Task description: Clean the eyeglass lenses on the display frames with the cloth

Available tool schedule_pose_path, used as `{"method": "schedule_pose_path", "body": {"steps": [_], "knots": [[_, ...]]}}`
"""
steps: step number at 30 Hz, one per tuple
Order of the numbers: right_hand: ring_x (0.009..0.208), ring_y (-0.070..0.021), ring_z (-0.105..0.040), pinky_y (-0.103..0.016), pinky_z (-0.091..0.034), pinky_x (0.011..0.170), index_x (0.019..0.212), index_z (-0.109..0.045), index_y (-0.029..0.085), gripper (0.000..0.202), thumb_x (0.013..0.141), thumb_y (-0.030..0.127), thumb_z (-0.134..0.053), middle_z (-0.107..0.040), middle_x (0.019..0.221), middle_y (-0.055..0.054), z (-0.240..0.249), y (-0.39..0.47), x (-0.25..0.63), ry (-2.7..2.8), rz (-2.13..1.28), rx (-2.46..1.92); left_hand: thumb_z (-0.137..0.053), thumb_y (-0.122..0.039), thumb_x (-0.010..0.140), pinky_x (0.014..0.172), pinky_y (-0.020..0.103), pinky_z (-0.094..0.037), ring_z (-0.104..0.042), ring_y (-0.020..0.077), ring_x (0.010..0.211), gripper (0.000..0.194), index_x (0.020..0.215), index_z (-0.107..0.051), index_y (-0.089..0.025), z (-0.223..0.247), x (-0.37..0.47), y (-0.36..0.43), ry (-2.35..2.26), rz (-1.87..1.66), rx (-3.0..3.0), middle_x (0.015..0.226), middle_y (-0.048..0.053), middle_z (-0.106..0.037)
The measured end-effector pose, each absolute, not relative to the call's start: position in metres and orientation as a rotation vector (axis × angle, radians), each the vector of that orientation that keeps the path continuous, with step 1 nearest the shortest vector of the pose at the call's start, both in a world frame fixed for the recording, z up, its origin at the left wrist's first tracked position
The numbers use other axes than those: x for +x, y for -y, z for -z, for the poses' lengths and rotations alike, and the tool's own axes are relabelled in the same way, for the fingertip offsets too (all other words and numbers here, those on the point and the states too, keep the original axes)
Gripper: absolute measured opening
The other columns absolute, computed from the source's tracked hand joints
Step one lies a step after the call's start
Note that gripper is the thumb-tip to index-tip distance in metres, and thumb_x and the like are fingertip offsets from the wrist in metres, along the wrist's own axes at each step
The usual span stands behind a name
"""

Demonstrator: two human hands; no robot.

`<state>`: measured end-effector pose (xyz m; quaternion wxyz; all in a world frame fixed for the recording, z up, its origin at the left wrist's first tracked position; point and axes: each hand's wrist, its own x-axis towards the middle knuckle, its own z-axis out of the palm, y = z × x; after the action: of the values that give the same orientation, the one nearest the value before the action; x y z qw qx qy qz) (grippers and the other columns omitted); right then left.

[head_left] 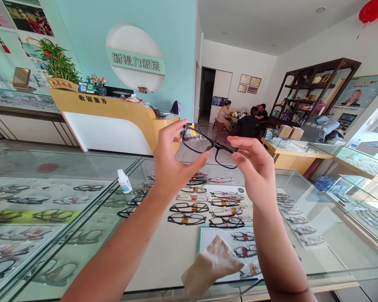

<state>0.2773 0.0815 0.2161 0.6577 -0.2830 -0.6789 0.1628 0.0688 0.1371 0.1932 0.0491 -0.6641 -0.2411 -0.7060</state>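
A pair of black-framed eyeglasses (211,144) is held up between my two hands, above the glass display case (157,256). My left hand (172,161) grips the frame near its left lens, fingers at the outer top corner and thumb by the bridge. With thumb and fingers pinched, my right hand (255,167) holds the other side. A tan cleaning cloth (212,266) lies crumpled on the glass below. To the left stands a small white spray bottle (124,181). Rows of eyeglasses (189,207) show inside the case.
A second display case (44,201) adjoins on the left, more glass counters (361,163) on the right. Across the aisle is a yellow and white reception counter (113,126). Several people (247,119) sit at a table in the back, near a dark wooden shelf (305,90).
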Motion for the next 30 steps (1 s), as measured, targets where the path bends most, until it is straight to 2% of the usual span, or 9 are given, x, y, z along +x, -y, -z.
{"method": "schedule_pose_path", "body": {"steps": [8, 13, 15, 18, 20, 24, 25, 27, 30], "knots": [[0.119, -0.0263, -0.074, -0.049, -0.056, 0.106, 0.099, -0.08, 0.027, 0.009, 0.1, 0.023, -0.073, -0.081, 0.124, -0.007, -0.216, -0.087, 0.28, 1.755, -0.269, -0.739, -0.093, -0.039, 0.085, 0.116, 0.052, -0.06, -0.065, 0.0352, 0.144, 0.075, 0.149, -0.055, -0.027, -0.202, 0.073, -0.12, 0.699, 1.838, -2.096, 0.151, 0.013, -0.068], [0.122, -0.0274, -0.073, -0.052, -0.054, 0.111, 0.098, -0.082, 0.028, 0.008, 0.1, 0.025, -0.075, -0.08, 0.125, -0.007, -0.215, -0.093, 0.286, 1.782, -0.345, -0.736, -0.09, -0.031, 0.088, 0.118, 0.049, -0.06, -0.073, 0.0297, 0.13, 0.074, 0.152, -0.052, -0.028, -0.198, 0.076, -0.117, 0.738, 1.945, -2.266, 0.144, 0.012, -0.071], [0.125, -0.0267, -0.073, -0.051, -0.054, 0.113, 0.097, -0.083, 0.028, 0.007, 0.1, 0.027, -0.076, -0.08, 0.128, -0.006, -0.215, -0.096, 0.288, 1.785, -0.428, -0.72, -0.089, -0.029, 0.089, 0.119, 0.05, -0.06, -0.072, 0.0296, 0.131, 0.074, 0.152, -0.052, -0.029, -0.197, 0.077, -0.118, 0.714, 2.024, -2.334, 0.145, 0.012, -0.07], [0.123, -0.0251, -0.074, -0.046, -0.055, 0.112, 0.096, -0.084, 0.027, 0.009, 0.099, 0.034, -0.079, -0.081, 0.128, -0.006, -0.215, -0.099, 0.289, 1.782, -0.617, -0.671, -0.089, -0.032, 0.089, 0.112, 0.046, -0.064, -0.07, 0.0309, 0.136, 0.072, 0.152, -0.053, -0.029, -0.197, 0.077, -0.12, 0.67, 2.116, -2.442, 0.147, 0.014, -0.068], [0.115, -0.0239, -0.076, -0.043, -0.058, 0.107, 0.096, -0.084, 0.025, 0.015, 0.098, 0.04, -0.08, -0.084, 0.119, -0.005, -0.215, -0.102, 0.289, 1.79, -0.758, -0.64, -0.089, -0.033, 0.089, 0.105, 0.043, -0.065, -0.07, 0.0309, 0.136, 0.072, 0.152, -0.053, -0.029, -0.197, 0.077, -0.123, 0.646, 2.156, -2.502, 0.147, 0.014, -0.068], [0.102, -0.0215, -0.076, -0.039, -0.062, 0.096, 0.096, -0.085, 0.023, 0.019, 0.096, 0.041, -0.082, -0.085, 0.109, -0.005, -0.211, -0.111, 0.288, 1.746, -0.807, -0.635, -0.089, -0.032, 0.088, 0.098, 0.038, -0.064, -0.075, 0.0243, 0.118, 0.073, 0.151, -0.053, -0.03, -0.195, 0.082, -0.124, 0.683, 2.205, -2.446, 0.144, 0.012, -0.068], [0.101, -0.0212, -0.077, -0.039, -0.062, 0.095, 0.096, -0.085, 0.023, 0.017, 0.095, 0.039, -0.083, -0.085, 0.111, -0.005, -0.209, -0.114, 0.287, 1.723, -0.756, -0.652, -0.087, -0.031, 0.088, 0.095, 0.036, -0.063, -0.075, 0.0214, 0.11, 0.066, 0.146, -0.056, -0.029, -0.194, 0.084, -0.124, 0.728, 2.228, -2.347, 0.137, 0.01, -0.07], [0.1, -0.0216, -0.077, -0.04, -0.062, 0.094, 0.097, -0.085, 0.022, 0.014, 0.094, 0.035, -0.081, -0.085, 0.116, -0.007, -0.206, -0.12, 0.286, 1.684, -0.632, -0.708, -0.082, -0.028, 0.091, 0.083, 0.031, -0.06, -0.07, 0.0155, 0.09, 0.039, 0.127, -0.065, -0.026, -0.191, 0.09, -0.121, 0.864, 2.228, -2.133, 0.112, 0.004, -0.072], [0.101, -0.0227, -0.078, -0.041, -0.062, 0.094, 0.096, -0.085, 0.022, 0.012, 0.096, 0.032, -0.078, -0.085, 0.118, -0.008, -0.202, -0.125, 0.284, 1.659, -0.475, -0.792, -0.074, -0.024, 0.095, 0.065, 0.027, -0.048, -0.054, 0.0108, 0.066, 0.006, 0.1, -0.072, -0.022, -0.188, 0.098, -0.115, 1.071, 2.086, -2.037, 0.087, -0.001, -0.064]]}}
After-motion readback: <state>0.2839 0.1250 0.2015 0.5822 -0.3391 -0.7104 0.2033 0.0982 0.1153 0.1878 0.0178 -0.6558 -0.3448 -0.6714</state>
